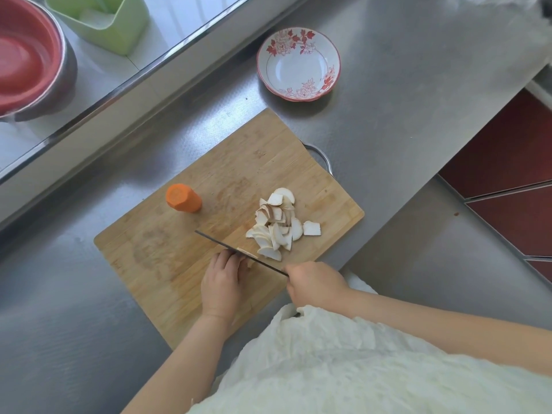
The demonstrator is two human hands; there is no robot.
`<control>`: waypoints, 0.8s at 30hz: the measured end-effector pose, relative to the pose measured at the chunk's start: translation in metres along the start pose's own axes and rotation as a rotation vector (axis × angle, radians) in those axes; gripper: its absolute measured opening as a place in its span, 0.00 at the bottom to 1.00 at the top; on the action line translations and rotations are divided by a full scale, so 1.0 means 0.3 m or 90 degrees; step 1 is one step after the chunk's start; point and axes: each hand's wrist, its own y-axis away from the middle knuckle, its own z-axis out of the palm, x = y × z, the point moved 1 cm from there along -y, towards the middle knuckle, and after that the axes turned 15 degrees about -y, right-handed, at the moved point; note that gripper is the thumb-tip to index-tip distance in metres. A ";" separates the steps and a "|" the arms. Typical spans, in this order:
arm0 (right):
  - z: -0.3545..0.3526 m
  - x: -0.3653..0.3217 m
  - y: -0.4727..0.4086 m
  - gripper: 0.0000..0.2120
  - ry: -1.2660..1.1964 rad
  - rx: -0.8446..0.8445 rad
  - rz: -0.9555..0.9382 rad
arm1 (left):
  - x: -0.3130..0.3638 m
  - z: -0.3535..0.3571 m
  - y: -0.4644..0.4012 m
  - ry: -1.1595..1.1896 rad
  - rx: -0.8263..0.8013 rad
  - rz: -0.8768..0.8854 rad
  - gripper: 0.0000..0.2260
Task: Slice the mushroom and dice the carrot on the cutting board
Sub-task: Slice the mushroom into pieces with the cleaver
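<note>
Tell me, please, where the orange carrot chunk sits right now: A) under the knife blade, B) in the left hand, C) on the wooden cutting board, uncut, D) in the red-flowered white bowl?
C: the orange carrot chunk lies whole on the wooden cutting board, apart from the knife blade.

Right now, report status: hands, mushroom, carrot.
Right hand grips knife; left hand pins last mushroom bit. Mushroom slices piled on cutting board. Carrot uncut. Nothing blocking.

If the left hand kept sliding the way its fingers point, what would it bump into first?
The left hand points up the board, and its fingertips already sit against the knife blade. So the knife comes first, probably. Past it is bare cutting board; the carrot stands further up and to the left.
</note>
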 end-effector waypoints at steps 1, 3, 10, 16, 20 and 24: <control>0.004 -0.001 -0.005 0.07 0.000 0.002 0.000 | 0.001 0.000 0.000 -0.001 0.000 0.001 0.14; 0.011 -0.005 -0.021 0.06 -0.003 0.007 0.005 | 0.001 0.002 -0.001 -0.002 -0.003 -0.001 0.14; 0.036 0.025 -0.084 0.08 -0.027 -0.005 0.088 | 0.005 0.000 -0.003 0.011 -0.023 -0.012 0.13; 0.005 0.054 -0.083 0.13 -0.128 0.022 0.110 | 0.004 -0.028 -0.003 0.063 -0.052 -0.056 0.03; 0.008 0.057 -0.035 0.12 -0.086 0.031 0.059 | 0.003 -0.020 0.008 0.046 -0.046 -0.026 0.05; -0.001 0.043 0.000 0.11 -0.020 0.027 0.022 | 0.011 -0.013 0.008 0.026 -0.034 -0.032 0.06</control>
